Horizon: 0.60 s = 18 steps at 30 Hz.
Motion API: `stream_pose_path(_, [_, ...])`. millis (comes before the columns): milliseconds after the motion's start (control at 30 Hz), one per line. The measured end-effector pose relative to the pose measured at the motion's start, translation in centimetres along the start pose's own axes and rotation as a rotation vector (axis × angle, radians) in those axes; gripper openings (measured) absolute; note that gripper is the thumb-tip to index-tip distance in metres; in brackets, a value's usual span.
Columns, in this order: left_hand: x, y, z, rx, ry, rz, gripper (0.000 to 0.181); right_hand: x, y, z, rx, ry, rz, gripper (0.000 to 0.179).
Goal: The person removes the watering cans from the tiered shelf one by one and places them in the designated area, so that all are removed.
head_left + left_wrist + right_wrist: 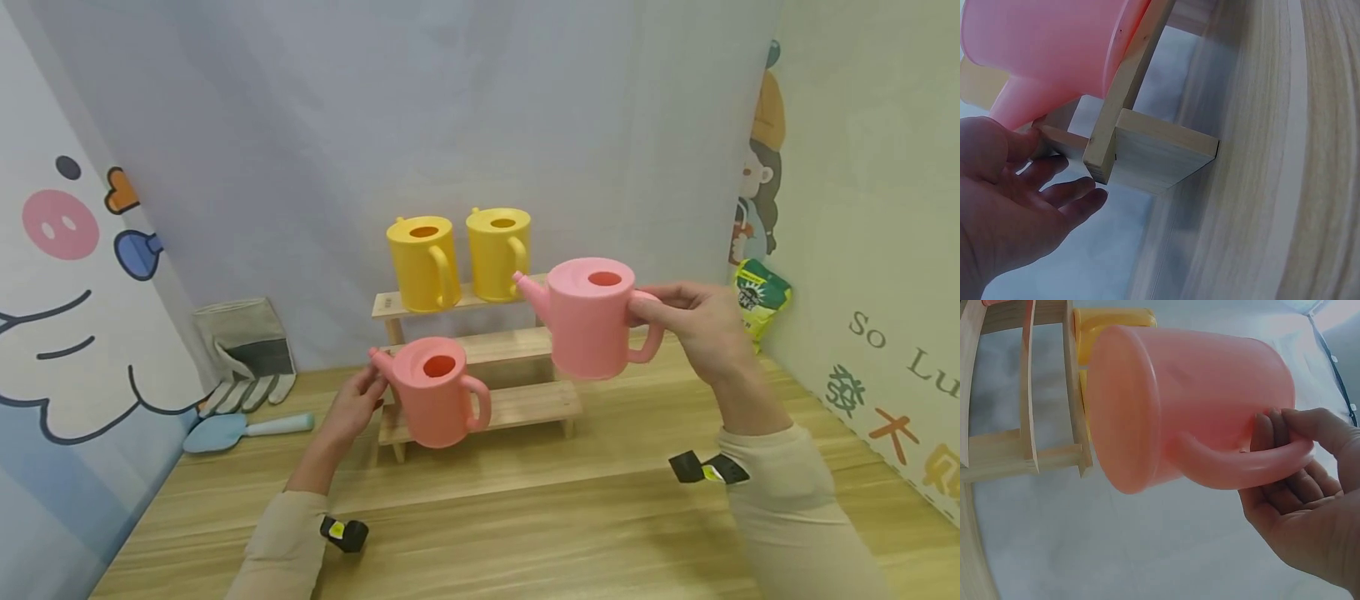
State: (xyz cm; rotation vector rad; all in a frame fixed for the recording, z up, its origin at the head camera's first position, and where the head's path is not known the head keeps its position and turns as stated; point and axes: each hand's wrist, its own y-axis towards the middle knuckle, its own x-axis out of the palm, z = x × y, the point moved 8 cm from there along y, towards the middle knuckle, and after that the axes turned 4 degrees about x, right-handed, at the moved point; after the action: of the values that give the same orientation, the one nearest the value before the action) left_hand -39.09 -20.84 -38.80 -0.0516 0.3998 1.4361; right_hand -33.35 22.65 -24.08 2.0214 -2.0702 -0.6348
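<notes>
Two pink watering cans are in the head view. The left pink watering can [431, 400] is at the lowest step of a wooden stand [517, 406], spout to the left and handle to the right. My left hand [358, 406] is at its spout, with thumb and index finger pinching near the tip; the other fingers [1079, 194] stretch out loosely beside the step. My right hand [701, 325] grips the handle of the other pink watering can [590, 321] between thumb and fingers. That can hangs upright in the air, right of the stand, spout pointing left.
Two yellow watering cans [423, 267] stand on the top step. At the left lie a blue trowel [217, 433] and a pair of grey-white gloves [247, 350] against the curtain. A green and yellow packet [761, 300] leans in the back right corner.
</notes>
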Motion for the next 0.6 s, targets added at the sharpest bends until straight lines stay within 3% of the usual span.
stream_pose_path(200, [0.0, -0.1, 0.1, -0.009, 0.002, -0.003, 0.049, -1.5, 0.2, -0.7, -0.066, 0.217, 0.066, 0.014])
stream_pose_path(333, [0.0, 0.0, 0.1, -0.005, 0.000, -0.003, 0.049, -2.6, 0.5, -0.8, -0.084, 0.286, 0.099, 0.015])
stream_pose_path(600, [0.0, 0.0, -0.4, -0.016, -0.117, -0.040, 0.050, -4.0, 0.8, 0.4, -0.046, 0.322, 0.185, 0.016])
